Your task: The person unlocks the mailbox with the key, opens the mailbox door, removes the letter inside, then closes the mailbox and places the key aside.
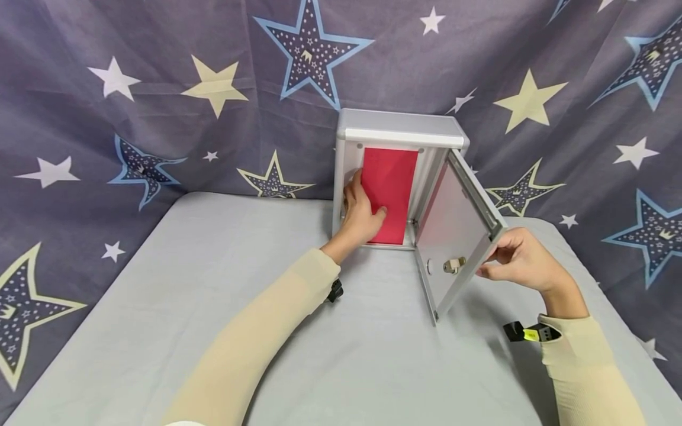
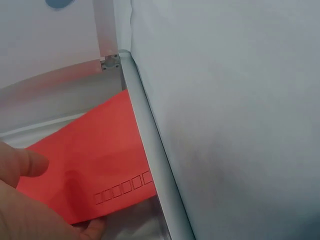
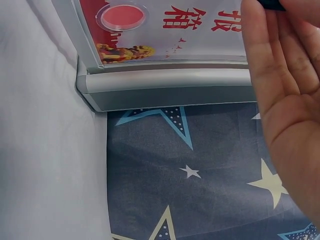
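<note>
- Presently, the envelope point(image 1: 394, 189) is inside the box point(image 1: 399, 127); it stands upright in the doorway, with its lower end near the bottom rim.
- The left hand point(image 1: 363, 213) pinches the envelope by its left side; the thumb lies on the red front, and fingers are behind the edge.
- The right hand point(image 1: 524, 263) grasps the free edge of the door point(image 1: 453, 219); its fingers are bent there, and the door is swung outward; the latch point(image 1: 454, 265) shows on its inner face.
- The box stands upright on the worktop point(image 1: 266, 236), before the curtain point(image 1: 160, 35).
- The envelope is probably light and thin, rather flexible, perhaps a little smooth; it could crease if it is squeezed strongly or rubs the rim; a flat pinch at the long side seems the suitable hold.
- The door seems stiff and hinged; its outer edge, far from the hinge, should be the easiest place to hold.
</note>
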### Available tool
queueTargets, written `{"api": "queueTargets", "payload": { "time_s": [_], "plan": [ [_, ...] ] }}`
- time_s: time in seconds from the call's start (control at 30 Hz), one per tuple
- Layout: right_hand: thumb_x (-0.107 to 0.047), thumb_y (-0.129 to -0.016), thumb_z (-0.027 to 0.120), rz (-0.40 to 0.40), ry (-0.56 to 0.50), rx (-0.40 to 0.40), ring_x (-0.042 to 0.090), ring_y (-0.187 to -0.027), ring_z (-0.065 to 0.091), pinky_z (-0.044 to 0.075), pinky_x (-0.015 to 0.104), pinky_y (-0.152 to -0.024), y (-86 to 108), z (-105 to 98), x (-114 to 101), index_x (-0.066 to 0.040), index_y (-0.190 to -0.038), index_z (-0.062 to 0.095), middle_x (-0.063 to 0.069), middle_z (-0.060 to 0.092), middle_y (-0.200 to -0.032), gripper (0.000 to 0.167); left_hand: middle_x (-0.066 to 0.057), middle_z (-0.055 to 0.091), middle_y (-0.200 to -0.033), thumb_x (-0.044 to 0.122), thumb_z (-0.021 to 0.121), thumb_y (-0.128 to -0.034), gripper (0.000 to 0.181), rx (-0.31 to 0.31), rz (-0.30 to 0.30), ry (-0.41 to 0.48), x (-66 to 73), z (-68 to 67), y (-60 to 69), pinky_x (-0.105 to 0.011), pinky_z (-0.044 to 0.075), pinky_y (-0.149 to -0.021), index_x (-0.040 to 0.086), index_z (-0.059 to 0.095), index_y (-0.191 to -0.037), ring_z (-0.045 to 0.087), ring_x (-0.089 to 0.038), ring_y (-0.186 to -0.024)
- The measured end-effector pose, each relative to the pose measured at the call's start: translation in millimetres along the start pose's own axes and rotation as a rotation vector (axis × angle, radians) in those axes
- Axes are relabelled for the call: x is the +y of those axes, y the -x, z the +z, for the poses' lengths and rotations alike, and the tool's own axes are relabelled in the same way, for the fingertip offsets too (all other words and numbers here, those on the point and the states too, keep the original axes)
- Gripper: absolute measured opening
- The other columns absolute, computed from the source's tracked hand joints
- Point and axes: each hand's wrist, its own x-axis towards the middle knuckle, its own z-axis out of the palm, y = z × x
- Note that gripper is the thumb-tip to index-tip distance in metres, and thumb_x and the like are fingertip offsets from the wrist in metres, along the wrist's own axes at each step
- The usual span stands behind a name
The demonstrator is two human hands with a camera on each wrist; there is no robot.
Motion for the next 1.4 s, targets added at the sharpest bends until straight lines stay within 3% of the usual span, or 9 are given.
{"api": "queueTargets", "payload": {
  "time_s": [0.27,0.47,0.6,0.73,1.03,1.4],
  "plan": [
    [0.043,-0.065,0.054,-0.002,0.005,0.003,0.015,-0.083,0.073,0.059,0.024,-0.069,0.7,-0.8,1.0,0.007,-0.099,0.075,0.010,0.076,-0.095,0.054,-0.017,0.022,-0.159,0.012,0.067,-0.0956,0.086,0.010,-0.063,0.014,-1.6,4.4,-3.4,-0.043,0.035,-0.118,0.010,0.011,-0.161,0.025,-0.032,-0.147],
    [0.032,-0.074,0.067,0.019,0.031,0.013,0.016,-0.081,0.072,0.059,0.025,-0.067,1.5,-2.3,0.2,0.007,-0.097,0.075,0.010,0.076,-0.093,0.035,-0.020,0.031,-0.154,0.010,0.066,-0.0960,0.077,0.023,-0.040,0.013,-3.8,5.6,-5.6,-0.042,0.036,-0.117,0.004,0.019,-0.156,0.034,-0.033,-0.142],
    [0.039,-0.069,0.060,0.027,0.035,0.016,0.015,-0.082,0.072,0.059,0.024,-0.068,2.0,-1.5,0.5,0.006,-0.097,0.075,0.009,0.076,-0.093,0.046,-0.019,0.039,-0.149,0.010,0.065,-0.0968,0.070,0.024,-0.030,0.025,-5.3,5.3,-7.2,-0.039,0.039,-0.115,0.003,0.024,-0.153,0.041,-0.032,-0.138],
    [0.044,-0.063,0.053,0.020,0.017,0.015,0.015,-0.084,0.073,0.059,0.024,-0.070,2.7,-1.1,1.4,0.006,-0.098,0.075,0.009,0.076,-0.094,0.056,-0.017,0.048,-0.142,0.011,0.064,-0.0989,0.062,0.015,-0.056,0.043,-5.8,4.5,-7.9,-0.040,0.044,-0.110,0.004,0.030,-0.150,0.050,-0.031,-0.131],
    [0.045,-0.063,0.051,0.009,0.003,0.011,0.015,-0.084,0.073,0.059,0.024,-0.069,2.8,-1.0,1.2,0.007,-0.099,0.075,0.010,0.076,-0.095,0.058,-0.019,0.057,-0.138,0.014,0.065,-0.0999,0.056,0.011,-0.104,0.007,-2.8,0.8,-7.9,-0.041,0.046,-0.108,0.000,0.039,-0.148,0.056,-0.032,-0.127],
    [0.044,-0.063,0.051,0.009,0.003,0.003,0.015,-0.085,0.073,0.059,0.024,-0.071,2.3,-0.5,0.5,0.007,-0.098,0.075,0.011,0.077,-0.093,0.056,-0.016,0.057,-0.143,0.017,0.064,-0.1008,0.058,-0.005,-0.105,-0.028,-0.3,-0.9,-6.2,-0.040,0.045,-0.110,0.000,0.041,-0.151,0.056,-0.030,-0.129]
  ]
}}
